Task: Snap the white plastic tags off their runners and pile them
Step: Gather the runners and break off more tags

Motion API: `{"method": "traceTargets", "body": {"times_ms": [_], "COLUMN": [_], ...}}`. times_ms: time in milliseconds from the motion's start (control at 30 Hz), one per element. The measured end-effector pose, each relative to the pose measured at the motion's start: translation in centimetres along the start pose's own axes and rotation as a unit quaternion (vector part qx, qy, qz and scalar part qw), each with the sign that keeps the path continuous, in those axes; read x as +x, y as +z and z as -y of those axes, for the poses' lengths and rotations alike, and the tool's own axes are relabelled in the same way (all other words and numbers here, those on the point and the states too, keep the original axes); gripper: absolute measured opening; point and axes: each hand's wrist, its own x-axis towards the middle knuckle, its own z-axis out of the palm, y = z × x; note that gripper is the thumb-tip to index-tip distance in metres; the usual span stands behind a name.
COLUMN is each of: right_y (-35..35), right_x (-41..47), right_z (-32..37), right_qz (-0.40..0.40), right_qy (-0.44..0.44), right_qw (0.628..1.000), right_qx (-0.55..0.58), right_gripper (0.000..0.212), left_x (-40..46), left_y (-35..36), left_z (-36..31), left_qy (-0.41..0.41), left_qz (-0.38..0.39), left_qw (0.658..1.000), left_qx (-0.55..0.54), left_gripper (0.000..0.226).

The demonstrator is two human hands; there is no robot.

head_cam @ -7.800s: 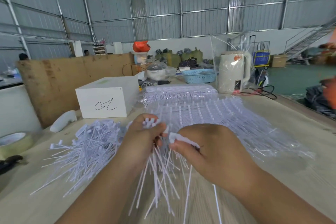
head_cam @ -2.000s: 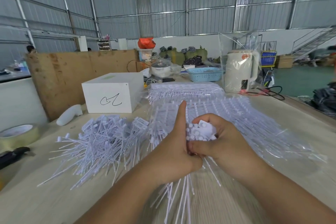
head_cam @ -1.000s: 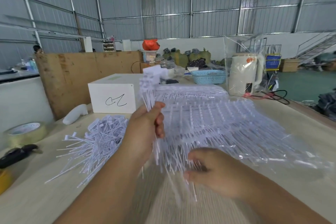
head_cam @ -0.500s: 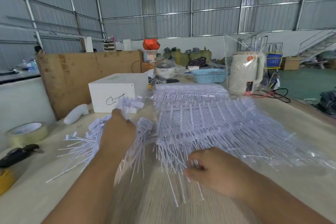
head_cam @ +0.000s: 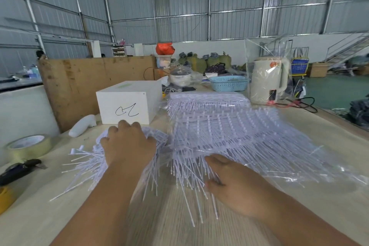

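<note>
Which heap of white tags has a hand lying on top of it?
The loose pile of tags on the left, under the left hand. The other heaps, in the middle and further back, are neat sheets with tags attached in rows.

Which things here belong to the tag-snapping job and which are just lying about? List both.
Job:
pile of loose tags
stack of tags on runners
left hand on the pile
right hand at the stack

Lying about:
white box
tape roll
kettle
blue basket
</note>
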Motion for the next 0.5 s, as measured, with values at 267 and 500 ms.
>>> {"method": "traceTargets", "body": {"times_ms": [267, 500], "right_y": [0.1, -0.1], "right_x": [0.1, 0.0], "right_z": [0.4, 0.7], "right_qz": [-0.025, 0.010], "right_qy": [0.017, 0.028], "right_qw": [0.999, 0.997], "right_qx": [-0.025, -0.066], "right_gripper": [0.026, 0.008], "left_x": [-4.5, -4.2], "left_y": [1.4, 3.1], "left_z": [-5.3, -5.2], "left_qy": [0.332, 0.277], "left_qz": [0.178, 0.088], "left_qw": [0.904, 0.953], "left_qx": [-0.202, -0.079], "left_gripper": [0.016, 0.037]}}
